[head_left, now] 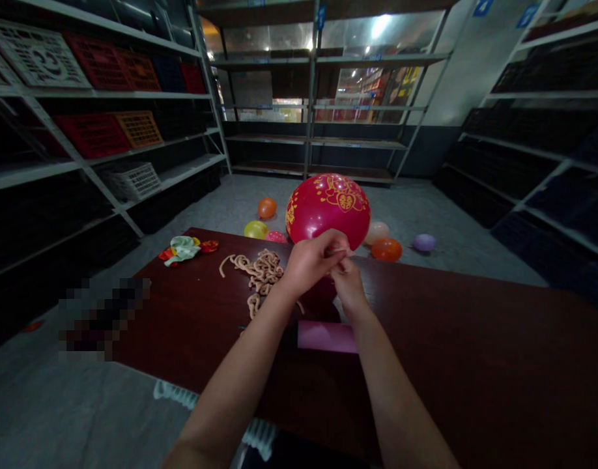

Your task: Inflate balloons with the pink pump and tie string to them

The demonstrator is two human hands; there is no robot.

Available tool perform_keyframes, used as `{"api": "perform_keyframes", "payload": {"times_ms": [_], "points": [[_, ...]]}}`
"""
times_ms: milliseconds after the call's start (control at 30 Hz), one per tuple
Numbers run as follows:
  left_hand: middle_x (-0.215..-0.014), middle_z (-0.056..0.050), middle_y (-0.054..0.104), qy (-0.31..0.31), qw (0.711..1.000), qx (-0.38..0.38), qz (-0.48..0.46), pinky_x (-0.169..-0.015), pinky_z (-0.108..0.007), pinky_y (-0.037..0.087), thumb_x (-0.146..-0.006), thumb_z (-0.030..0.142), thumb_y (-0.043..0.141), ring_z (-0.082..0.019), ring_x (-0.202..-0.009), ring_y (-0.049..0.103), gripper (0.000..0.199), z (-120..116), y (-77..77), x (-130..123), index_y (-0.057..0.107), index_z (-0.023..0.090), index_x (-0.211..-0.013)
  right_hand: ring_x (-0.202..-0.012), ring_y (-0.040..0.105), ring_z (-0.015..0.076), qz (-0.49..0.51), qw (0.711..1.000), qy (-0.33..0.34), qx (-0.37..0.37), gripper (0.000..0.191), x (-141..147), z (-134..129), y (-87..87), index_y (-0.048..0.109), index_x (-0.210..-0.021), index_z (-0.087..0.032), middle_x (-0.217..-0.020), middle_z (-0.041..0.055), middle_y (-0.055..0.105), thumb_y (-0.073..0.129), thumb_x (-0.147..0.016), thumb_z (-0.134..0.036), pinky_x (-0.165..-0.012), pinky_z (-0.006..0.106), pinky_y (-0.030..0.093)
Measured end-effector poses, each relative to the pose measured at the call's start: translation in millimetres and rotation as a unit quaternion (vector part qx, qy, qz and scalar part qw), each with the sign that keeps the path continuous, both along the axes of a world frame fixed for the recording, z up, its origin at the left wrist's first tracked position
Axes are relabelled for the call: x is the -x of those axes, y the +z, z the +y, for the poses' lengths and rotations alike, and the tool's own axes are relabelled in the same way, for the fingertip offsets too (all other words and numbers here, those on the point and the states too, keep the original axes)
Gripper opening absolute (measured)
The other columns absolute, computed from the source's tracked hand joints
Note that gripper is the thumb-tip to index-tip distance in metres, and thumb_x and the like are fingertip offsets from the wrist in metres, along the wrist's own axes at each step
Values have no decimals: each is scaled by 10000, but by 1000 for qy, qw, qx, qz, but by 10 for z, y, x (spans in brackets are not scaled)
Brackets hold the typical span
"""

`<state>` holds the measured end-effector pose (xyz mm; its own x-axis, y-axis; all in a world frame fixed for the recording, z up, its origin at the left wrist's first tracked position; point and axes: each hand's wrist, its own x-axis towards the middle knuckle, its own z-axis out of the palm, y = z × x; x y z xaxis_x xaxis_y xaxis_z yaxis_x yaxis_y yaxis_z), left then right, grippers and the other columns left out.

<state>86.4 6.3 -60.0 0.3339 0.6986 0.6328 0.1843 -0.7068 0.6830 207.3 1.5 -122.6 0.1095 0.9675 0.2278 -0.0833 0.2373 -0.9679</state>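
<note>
A large magenta balloon with yellow printed patterns stands inflated just beyond my hands. My left hand and my right hand meet at its near side, fingers pinched together at what looks like the balloon's neck. The fingers hide most of the neck, and I cannot make out a knot. Under my forearms lies a pink cylinder with a dark end, probably a balloon pump. Left of my hands, tan twisted long balloons are heaped on the dark red table.
Uninflated balloons in pale green, red and yellow lie at the table's far left corner. On the floor beyond are small inflated balloons, including an orange balloon and a purple balloon. Metal shelves with crates surround the area.
</note>
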Motion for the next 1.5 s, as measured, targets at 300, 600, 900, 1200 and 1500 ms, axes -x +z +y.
{"api": "perform_keyframes", "payload": {"times_ms": [300,600,900,1200,1500], "points": [[-1113,-106,765,-34,991,102,-77,-983,-340,546,-834,297,785,-204,-1053,724,292,129,-320,243,728,159,-1085,-946,718,176,163,980,80,87,374,-46,-61,3,662,-1026,-310,-1068,-12,758,810,-700,-420,-846,358,574],[-1296,-80,725,-41,998,53,0,-1090,-396,507,-858,165,724,-216,-1206,681,401,41,-178,295,730,252,-1249,-1026,708,210,202,968,125,86,364,-63,-95,32,648,-1037,-337,-1115,-1,751,799,-707,-367,-924,411,572],[-1095,-50,795,45,994,26,-91,-962,-355,576,-932,213,652,-209,-1031,750,199,-101,-233,91,810,236,-1050,-970,718,216,164,978,121,41,398,-41,-90,44,654,-1059,-309,-1028,19,760,749,-779,-574,-869,404,563],[-1088,-47,796,64,996,24,-58,-945,-340,574,-953,237,627,-212,-1036,748,198,-59,-287,66,801,239,-1049,-437,432,112,107,986,113,61,634,-117,-151,268,706,-1134,-265,-518,-65,516,448,-887,-788,-521,275,402],[-998,-45,807,34,999,-12,23,-828,-285,577,-942,223,648,-188,-907,763,184,-67,-211,165,805,235,-1036,-408,145,79,157,986,56,29,267,-184,-199,356,619,-833,-276,-466,-136,224,674,-827,-538,-507,248,392]]}}
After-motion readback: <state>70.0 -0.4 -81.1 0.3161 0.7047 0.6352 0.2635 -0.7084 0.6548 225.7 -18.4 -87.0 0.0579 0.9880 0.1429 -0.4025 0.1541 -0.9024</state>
